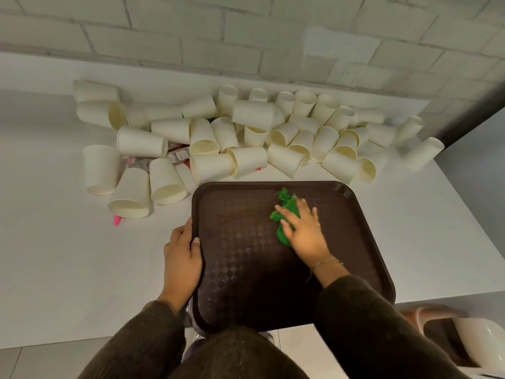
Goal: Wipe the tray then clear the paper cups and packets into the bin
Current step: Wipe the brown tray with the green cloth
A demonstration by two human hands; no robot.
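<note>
White tabletop (68,255), left grip (181,255) holding textured tray (246,214), right grip (303,231) flat on cloth (287,201)

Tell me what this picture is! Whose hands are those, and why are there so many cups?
There is no machine here, only a person. The camera sits on their head and looks down, so you see their own two arms. A brown tray lies on a white table. The left hand grips the tray's left edge, probably to steady it. The right hand presses a green cloth onto the tray, fingers straight, to wipe it. Behind the tray lies a big heap of paper cups, most tipped over, with some packets peeking out between them. Those get thrown away later.
</note>
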